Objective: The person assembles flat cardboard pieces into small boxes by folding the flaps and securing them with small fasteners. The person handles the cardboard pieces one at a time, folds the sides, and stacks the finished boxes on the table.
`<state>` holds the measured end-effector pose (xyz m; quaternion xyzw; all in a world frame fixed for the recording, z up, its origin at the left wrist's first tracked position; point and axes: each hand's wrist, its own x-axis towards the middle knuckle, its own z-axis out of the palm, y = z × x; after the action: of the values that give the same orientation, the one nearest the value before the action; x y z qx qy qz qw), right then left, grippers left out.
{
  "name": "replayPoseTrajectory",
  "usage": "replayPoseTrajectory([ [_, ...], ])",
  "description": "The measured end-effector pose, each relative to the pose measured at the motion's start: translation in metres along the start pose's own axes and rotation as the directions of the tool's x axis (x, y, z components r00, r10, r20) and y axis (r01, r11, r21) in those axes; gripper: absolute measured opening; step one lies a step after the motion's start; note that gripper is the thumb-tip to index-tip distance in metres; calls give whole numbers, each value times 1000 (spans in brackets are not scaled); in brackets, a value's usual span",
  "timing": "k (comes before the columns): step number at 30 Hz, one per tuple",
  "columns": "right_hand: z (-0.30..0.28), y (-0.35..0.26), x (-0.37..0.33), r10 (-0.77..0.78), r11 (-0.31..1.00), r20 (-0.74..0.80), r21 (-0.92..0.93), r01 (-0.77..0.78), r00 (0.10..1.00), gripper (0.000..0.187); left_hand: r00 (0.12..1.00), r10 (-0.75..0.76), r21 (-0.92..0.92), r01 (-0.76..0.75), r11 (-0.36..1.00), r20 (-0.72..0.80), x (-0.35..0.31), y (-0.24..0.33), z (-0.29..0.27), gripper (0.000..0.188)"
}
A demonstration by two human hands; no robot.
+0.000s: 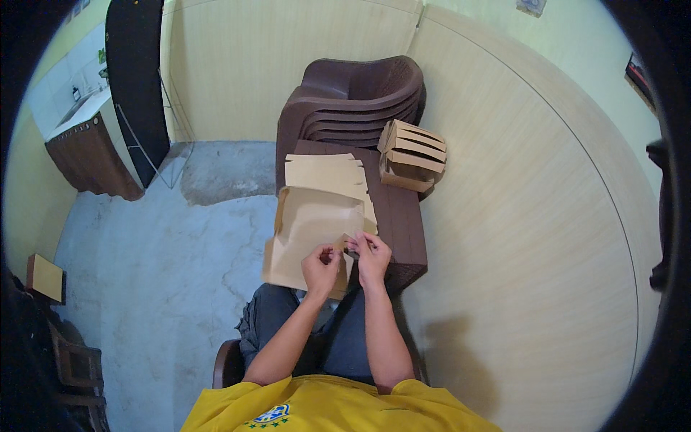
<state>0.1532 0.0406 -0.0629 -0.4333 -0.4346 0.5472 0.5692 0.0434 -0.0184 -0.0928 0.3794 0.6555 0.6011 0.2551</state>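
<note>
A partly folded brown cardboard box [317, 216] lies near the front of a dark brown table, its far side bent up. At its near right corner my left hand [322, 271] is closed, fingertips pinched on a small cardboard flap. Just to the right, my right hand [371, 259] pinches the same corner, with thumb and forefinger close together. The fingers hide part of the fold between them. Beyond the box lies another flat cardboard piece [324, 169] with notched edges, partly covered by the box.
Folded cardboard boxes [414, 153] are stacked at the table's far right, beside the wall. Behind the dark brown table [399, 227] stand several stacked brown plastic chairs [353, 97]. A counter with a brown curtain [93, 158] is at the far left. Grey floor [158, 288] lies left of the table.
</note>
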Motion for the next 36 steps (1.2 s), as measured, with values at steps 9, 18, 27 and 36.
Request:
replayPoseTrajectory([
  [9, -6, 8, 0, -358, 794, 281, -410, 449, 890, 11, 993, -5, -267, 37, 963, 117, 21, 25, -13, 15],
  [18, 5, -5, -5, -359, 780, 270, -439, 446, 893, 11, 986, 52, -260, -9, 966, 158, 31, 28, -18, 15],
  [27, 2, 2, -4, -453, 676, 361, -457, 578, 815, 12, 974, 39, -217, 10, 976, 222, 44, 26, -21, 8],
  [36, 4, -8, -9, -284, 867, 226, -355, 350, 932, 15, 921, 36, -312, 94, 946, 389, 50, 17, -21, 6],
])
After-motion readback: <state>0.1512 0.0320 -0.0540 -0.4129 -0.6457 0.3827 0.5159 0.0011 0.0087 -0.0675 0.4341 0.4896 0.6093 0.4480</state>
